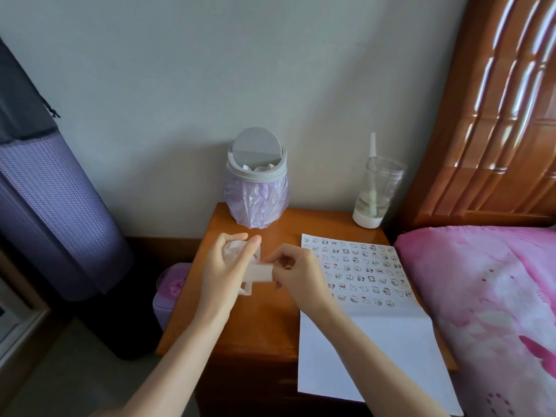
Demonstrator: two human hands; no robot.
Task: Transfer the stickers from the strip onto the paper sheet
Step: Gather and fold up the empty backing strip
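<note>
Above nightstand [264,326], left hand [224,266], right hand [298,273], both gripping strip [260,272]

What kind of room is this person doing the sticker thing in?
Most likely a bedroom: a carved wooden headboard and pink bedding are at the right, and the paper sheet lies on a small wooden nightstand beside them. The left hand and right hand hold the sticker strip over it.

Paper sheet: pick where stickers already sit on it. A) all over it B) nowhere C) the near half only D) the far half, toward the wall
D: rows of stickers fill the far half of the paper sheet; the near half, below the fold, is blank.
</note>
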